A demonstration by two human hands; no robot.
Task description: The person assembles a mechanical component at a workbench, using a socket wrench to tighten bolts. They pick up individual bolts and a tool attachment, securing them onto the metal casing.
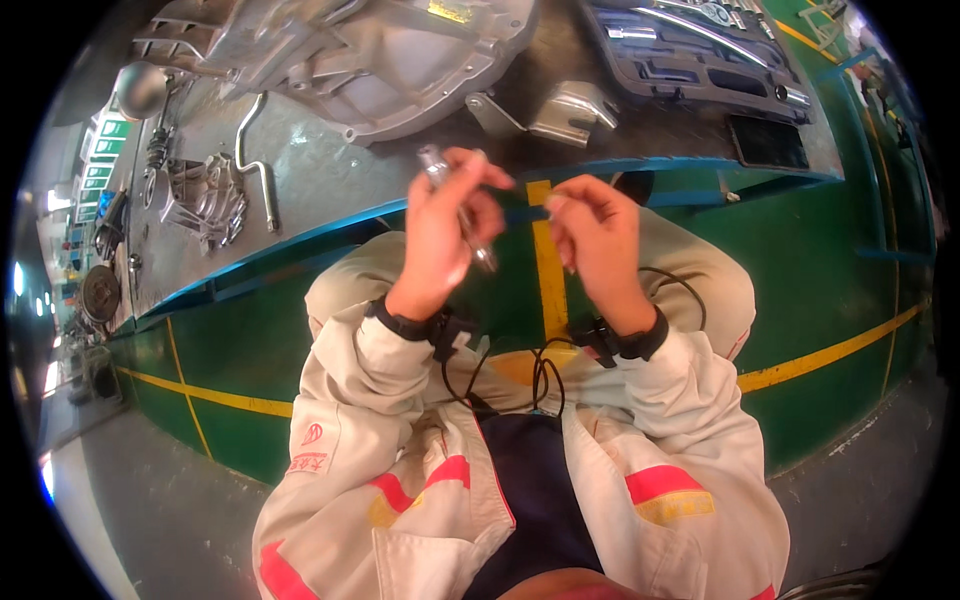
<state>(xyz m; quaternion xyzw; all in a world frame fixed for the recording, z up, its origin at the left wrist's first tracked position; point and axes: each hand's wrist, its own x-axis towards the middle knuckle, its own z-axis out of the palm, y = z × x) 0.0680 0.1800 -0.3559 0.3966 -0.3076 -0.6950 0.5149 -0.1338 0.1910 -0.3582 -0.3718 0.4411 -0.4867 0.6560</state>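
My left hand [437, 232] is raised just off the front edge of the bench, closed around a silver metal rod [432, 163]. One end of the rod sticks out above the thumb and the other below the fingers, so it slants down to the right. The middle is covered by my fingers, and I cannot tell its exact kind. To its right, and apart from it, my right hand [610, 245] has its fingers curled in with thumb and forefinger together. Whether anything small sits in that pinch does not show. Both hands are over my lap.
On the metal workbench [310, 180] lie a large cast housing [400, 70], a bent metal bracket [572, 112], a smaller casting [203, 200] and a bent rod [245, 140]. At the right are an open socket-set case [690, 75] and a flat black rectangular object [767, 142]. Cables hang near my wrists.
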